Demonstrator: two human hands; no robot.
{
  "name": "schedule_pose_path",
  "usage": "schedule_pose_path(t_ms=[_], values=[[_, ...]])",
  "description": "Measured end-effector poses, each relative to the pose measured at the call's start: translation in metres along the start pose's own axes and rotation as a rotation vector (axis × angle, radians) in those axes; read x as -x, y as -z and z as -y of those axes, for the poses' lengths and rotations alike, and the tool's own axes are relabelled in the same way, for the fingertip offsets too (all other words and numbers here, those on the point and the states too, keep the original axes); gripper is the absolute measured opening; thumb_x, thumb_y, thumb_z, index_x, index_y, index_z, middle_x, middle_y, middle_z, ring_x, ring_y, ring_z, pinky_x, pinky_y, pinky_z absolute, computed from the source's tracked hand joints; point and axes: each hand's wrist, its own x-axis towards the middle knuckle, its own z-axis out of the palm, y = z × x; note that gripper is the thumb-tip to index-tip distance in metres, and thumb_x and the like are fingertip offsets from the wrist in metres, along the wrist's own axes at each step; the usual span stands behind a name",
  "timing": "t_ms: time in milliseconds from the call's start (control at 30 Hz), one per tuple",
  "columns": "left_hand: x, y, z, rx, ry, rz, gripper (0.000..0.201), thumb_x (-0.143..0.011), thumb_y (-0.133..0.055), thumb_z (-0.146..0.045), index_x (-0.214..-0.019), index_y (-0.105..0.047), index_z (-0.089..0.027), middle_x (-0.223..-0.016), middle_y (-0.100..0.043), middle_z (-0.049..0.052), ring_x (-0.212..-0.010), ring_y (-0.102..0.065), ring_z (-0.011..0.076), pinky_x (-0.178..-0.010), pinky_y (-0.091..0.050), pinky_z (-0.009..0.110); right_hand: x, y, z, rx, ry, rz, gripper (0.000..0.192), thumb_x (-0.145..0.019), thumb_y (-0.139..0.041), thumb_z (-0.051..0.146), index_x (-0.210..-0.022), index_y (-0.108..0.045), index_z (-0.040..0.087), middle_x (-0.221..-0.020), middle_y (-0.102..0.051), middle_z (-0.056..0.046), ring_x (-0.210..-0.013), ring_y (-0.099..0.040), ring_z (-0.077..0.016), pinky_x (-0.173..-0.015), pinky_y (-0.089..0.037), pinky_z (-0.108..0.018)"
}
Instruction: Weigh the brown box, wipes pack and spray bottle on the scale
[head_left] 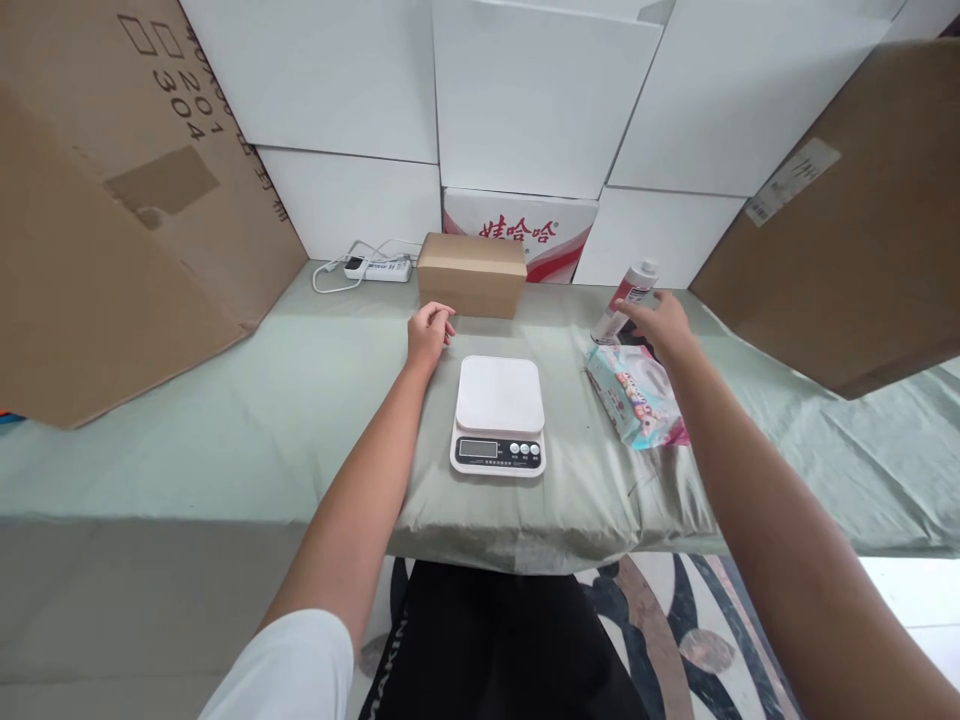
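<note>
- Left hand (429, 333) rests loosely curled on the green cloth (225, 400), holding nothing.
- Small cardboard box (471, 273) lies just beyond it, at its 1 o'clock.
- White kitchen scale (499, 414) sits between the forearms.
- Right hand (664, 325) touches a tilted red-and-white bottle (626, 298); whether it grips is unclear.
- Colourful packet (636, 396) lies at that hand's 7 o'clock.

Single head-worn view, looking forward and down from above the table's (225, 420) near edge, close enough that both forearms enter from the bottom corners. It faces the stacked white boxes (540, 100) behind; the kitchen scale (499, 412) sits near centre frame.
</note>
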Motion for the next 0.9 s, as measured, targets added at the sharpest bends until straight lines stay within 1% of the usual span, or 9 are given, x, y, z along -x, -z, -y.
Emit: schedule_pose_path(t_ms=[100, 167, 233, 333, 433, 533, 667, 767, 900], values=[[0.0, 0.0, 0.001, 0.004, 0.009, -0.006, 0.014, -0.081, -0.055, -0.023, -0.077, -0.068, -0.022, -0.051, -0.06, -0.004, -0.04, -0.048, 0.0098, -0.043, -0.037, 0.021, -0.021, -0.017, -0.001, -0.105, -0.1, 0.032, 0.057, -0.084, -0.078, 0.036, -0.135, -0.065, 0.014, -0.105, -0.077, -0.013, -0.07, -0.071, -0.0209, -0.065, -0.055, -0.034], [-0.001, 0.0, 0.001, 0.012, 0.008, -0.008, 0.014, -0.082, -0.055, -0.023, -0.078, -0.068, -0.022, -0.051, -0.06, -0.004, -0.04, -0.049, 0.0098, -0.043, -0.037, 0.021, -0.025, -0.022, -0.002, -0.091, -0.076, -0.015, 0.039, -0.08, -0.08, 0.03, -0.116, -0.074, 0.014, -0.096, -0.077, -0.011, -0.072, -0.071, -0.0213, -0.068, -0.055, -0.034], [-0.002, 0.0, 0.002, 0.015, 0.006, -0.007, 0.013, -0.083, -0.056, -0.024, -0.078, -0.068, -0.021, -0.051, -0.06, -0.004, -0.04, -0.049, 0.0098, -0.044, -0.038, 0.022, -0.02, -0.023, 0.002, -0.046, 0.03, -0.073, 0.028, -0.078, -0.081, 0.029, -0.102, -0.076, 0.016, -0.095, -0.077, -0.01, -0.082, -0.073, -0.0241, -0.076, -0.056, -0.035], [-0.004, 0.0, 0.004, 0.012, 0.008, -0.004, 0.014, -0.084, -0.056, -0.024, -0.078, -0.068, -0.021, -0.051, -0.06, -0.004, -0.04, -0.049, 0.0097, -0.043, -0.037, 0.022, 0.003, -0.017, 0.02, -0.079, 0.248, -0.133, 0.03, -0.079, -0.079, 0.034, -0.105, -0.075, 0.019, -0.106, -0.078, -0.01, -0.097, -0.073, -0.0269, -0.086, -0.058, -0.038], [-0.005, 0.0, 0.005, 0.009, -0.006, 0.0, 0.015, -0.084, -0.055, -0.023, -0.078, -0.068, -0.021, -0.051, -0.06, -0.004, -0.039, -0.048, 0.0095, -0.043, -0.036, 0.022, 0.044, -0.015, 0.047, -0.238, 0.409, -0.107, 0.04, -0.084, -0.075, 0.041, -0.12, -0.071, 0.024, -0.118, -0.076, -0.011, -0.097, -0.07, -0.0254, -0.081, -0.059, -0.038], [-0.005, -0.001, 0.006, 0.008, -0.017, -0.002, 0.015, -0.084, -0.055, -0.023, -0.077, -0.068, -0.021, -0.051, -0.06, -0.004, -0.039, -0.048, 0.0093, -0.043, -0.035, 0.022, 0.093, -0.029, 0.066, -0.409, 0.45, -0.003, 0.039, -0.084, -0.073, 0.045, -0.117, -0.068, 0.026, -0.107, -0.075, -0.008, -0.091, -0.068, -0.0249, -0.071, -0.057, -0.036], [-0.003, -0.001, 0.005, 0.015, -0.009, -0.011, 0.014, -0.084, -0.056, -0.024, -0.077, -0.067, -0.021, -0.052, -0.059, -0.004, -0.04, -0.047, 0.0094, -0.044, -0.037, 0.022, 0.142, -0.061, 0.069, -0.625, 0.593, 0.14, 0.032, -0.078, -0.078, 0.041, -0.101, -0.063, 0.026, -0.086, -0.067, -0.002, -0.073, -0.058, -0.0185, -0.064, -0.049, -0.032], [-0.003, -0.001, 0.003, 0.008, -0.002, -0.009, 0.014, -0.085, -0.055, -0.022, -0.077, -0.067, -0.021, -0.052, -0.059, -0.004, -0.041, -0.048, 0.0098, -0.045, -0.038, 0.023, 0.158, -0.082, 0.064, -0.637, 0.622, 0.166, 0.03, -0.077, -0.079, 0.037, -0.097, -0.06, 0.025, -0.078, -0.06, 0.002, -0.063, -0.048, -0.0143, -0.061, -0.043, -0.031], [-0.003, -0.001, 0.002, -0.003, -0.001, -0.003, 0.015, -0.086, -0.054, -0.021, -0.077, -0.067, -0.021, -0.052, -0.059, -0.004, -0.041, -0.048, 0.01, -0.045, -0.038, 0.023, 0.159, -0.099, 0.058, -0.654, 0.602, 0.186, 0.029, -0.078, -0.078, 0.034, -0.097, -0.058, 0.024, -0.08, -0.057, 0.003, -0.064, -0.046, -0.0122, -0.061, -0.04, -0.029]])
